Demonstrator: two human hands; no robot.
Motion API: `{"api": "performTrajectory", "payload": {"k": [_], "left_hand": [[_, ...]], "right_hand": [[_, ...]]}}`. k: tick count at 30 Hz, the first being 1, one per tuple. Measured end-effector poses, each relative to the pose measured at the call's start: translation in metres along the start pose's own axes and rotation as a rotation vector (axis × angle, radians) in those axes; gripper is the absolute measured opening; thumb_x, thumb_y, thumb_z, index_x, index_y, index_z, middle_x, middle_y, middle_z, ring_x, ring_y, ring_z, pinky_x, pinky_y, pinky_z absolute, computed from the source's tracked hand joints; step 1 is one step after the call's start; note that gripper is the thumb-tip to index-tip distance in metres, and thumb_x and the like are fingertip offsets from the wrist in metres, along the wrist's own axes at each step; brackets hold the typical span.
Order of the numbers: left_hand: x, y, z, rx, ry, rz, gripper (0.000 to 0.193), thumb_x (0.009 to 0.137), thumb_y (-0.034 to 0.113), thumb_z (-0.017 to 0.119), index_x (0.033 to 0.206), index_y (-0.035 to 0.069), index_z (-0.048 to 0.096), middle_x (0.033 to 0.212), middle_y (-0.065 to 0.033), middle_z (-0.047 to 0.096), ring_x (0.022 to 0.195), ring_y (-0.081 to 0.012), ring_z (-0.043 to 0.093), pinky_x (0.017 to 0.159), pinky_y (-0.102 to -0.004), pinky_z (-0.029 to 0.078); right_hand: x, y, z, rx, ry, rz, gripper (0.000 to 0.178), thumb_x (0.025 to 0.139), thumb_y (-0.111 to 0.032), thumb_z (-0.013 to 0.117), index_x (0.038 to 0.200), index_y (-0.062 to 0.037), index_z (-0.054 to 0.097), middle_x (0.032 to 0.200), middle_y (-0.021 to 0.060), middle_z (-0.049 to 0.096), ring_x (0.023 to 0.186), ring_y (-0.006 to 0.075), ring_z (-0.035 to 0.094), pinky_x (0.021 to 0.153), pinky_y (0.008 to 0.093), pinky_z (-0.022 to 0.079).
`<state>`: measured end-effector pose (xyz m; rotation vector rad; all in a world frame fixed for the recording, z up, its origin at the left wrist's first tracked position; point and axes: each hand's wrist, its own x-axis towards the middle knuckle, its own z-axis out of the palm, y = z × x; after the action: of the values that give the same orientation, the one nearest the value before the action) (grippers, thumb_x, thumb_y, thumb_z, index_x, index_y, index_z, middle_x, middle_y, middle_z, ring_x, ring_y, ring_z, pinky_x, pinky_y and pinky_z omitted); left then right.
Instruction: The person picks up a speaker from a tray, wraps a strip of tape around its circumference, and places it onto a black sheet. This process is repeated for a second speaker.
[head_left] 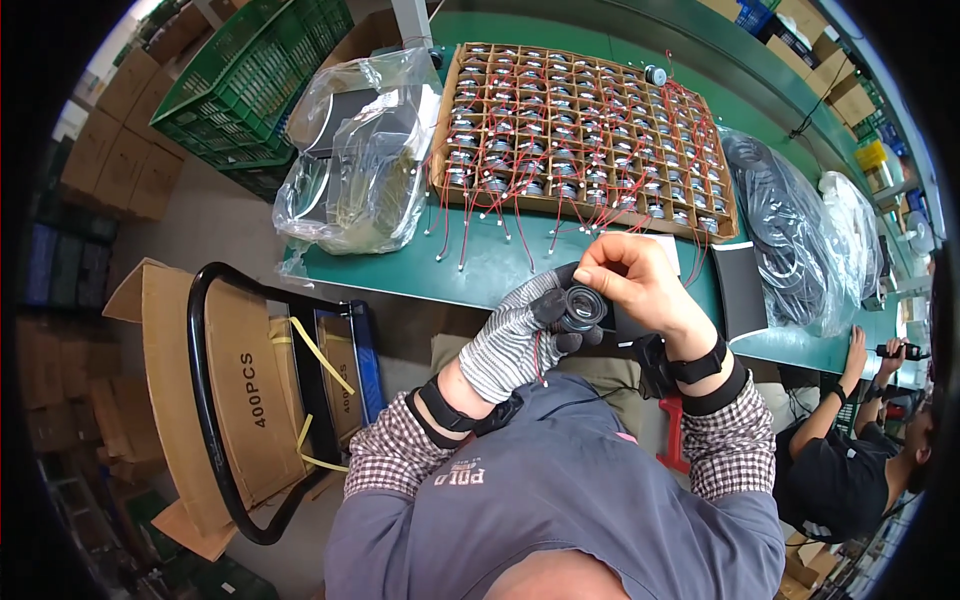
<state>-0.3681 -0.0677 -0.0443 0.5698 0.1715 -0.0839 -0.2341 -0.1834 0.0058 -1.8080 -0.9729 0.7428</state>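
My left hand point(512, 345), in a grey-and-white striped glove with black fingertips, holds a small round black speaker point(582, 308) in front of my chest. A thin red wire point(540, 360) hangs down below the glove. Bare, my right hand point(637, 280) reaches in from the right, thumb and forefinger pinched together at the speaker's upper rim. Whatever lies between those fingertips is too small to make out. Beyond my hands, a divided cardboard tray point(585, 205) holds many similar speakers, their red wires with white plugs trailing over its front edge.
On the green table point(390, 267), a clear bag point(355, 190) of dark sheets lies left; a bag of black rings point(785, 230) and a black sheet point(740, 290) lie right. Cartons on a black-framed cart point(205, 400) stand left. A co-worker point(850, 450) sits at right.
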Motion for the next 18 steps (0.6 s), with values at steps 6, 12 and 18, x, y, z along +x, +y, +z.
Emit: {"api": "performTrajectory", "payload": {"k": [6,12,18], "left_hand": [[0.004,-0.001,-0.003,0.109,-0.101,0.033,0.048,0.085,0.032,0.057,0.122,0.004,0.044,0.093,-0.0036,0.058,0.075,-0.0123,0.06,0.059,-0.0179,0.047],[0.005,-0.002,0.006,-0.053,-0.085,0.032,0.051,0.083,0.032,0.06,0.122,0.003,0.044,0.093,-0.0028,0.058,0.076,-0.0096,0.059,0.059,-0.0176,0.046],[0.014,-0.016,0.008,0.028,0.021,0.086,0.048,0.083,0.029,0.06,0.121,0.003,0.045,0.096,-0.0025,0.058,0.077,-0.0089,0.057,0.06,-0.0185,0.047]], "right_hand": [[-0.002,0.013,0.002,0.127,0.007,0.03,0.014,0.08,-0.012,0.066,0.078,0.0,0.059,0.066,-0.0046,0.051,0.06,0.0035,0.044,0.051,0.0206,0.037],[-0.018,0.018,0.008,0.447,0.06,0.024,0.017,0.08,-0.014,0.066,0.086,0.0011,0.063,0.075,-0.0018,0.055,0.071,0.0036,0.05,0.053,0.0187,0.038],[-0.032,0.032,0.024,0.893,0.065,-0.016,0.026,0.08,-0.018,0.065,0.098,0.0001,0.062,0.082,-0.0008,0.057,0.079,0.0036,0.053,0.058,0.0162,0.04]]}}
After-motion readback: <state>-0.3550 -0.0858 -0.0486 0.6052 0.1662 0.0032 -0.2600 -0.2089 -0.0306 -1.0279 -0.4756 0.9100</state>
